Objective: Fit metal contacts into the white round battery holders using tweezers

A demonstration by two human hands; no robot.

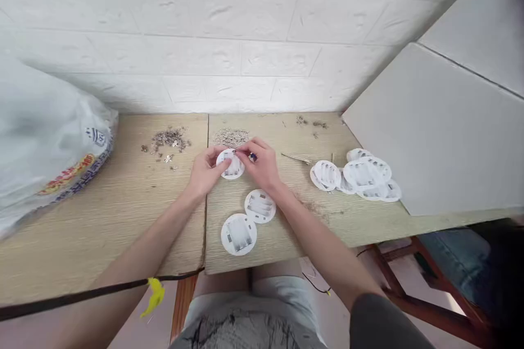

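Observation:
My left hand (pixel 207 169) is closed on the edge of a white round battery holder (pixel 231 168) with slots in its middle. The fingers of my right hand (pixel 261 161) are pinched together at the upper right of that holder; what they grip, if anything, is too small to make out. A small dark blue object (pixel 252 157) shows by the right fingers. Just behind both hands lies a pile of tiny metal parts (pixel 231 137). Closer to me, another holder (pixel 260 206) and a larger-looking one (pixel 238 234) rest on the wooden table (pixel 172 240), edges touching.
A heap of white holders (pixel 366 174) lies at the right, beside tweezers (pixel 296 158). Metal clips (pixel 170 139) are scattered at the left. A big plastic bag (pixel 53 142) stands far left; a grey-white panel (pixel 442 136) leans at the right. Behind is a white brick-patterned wall (pixel 213 16).

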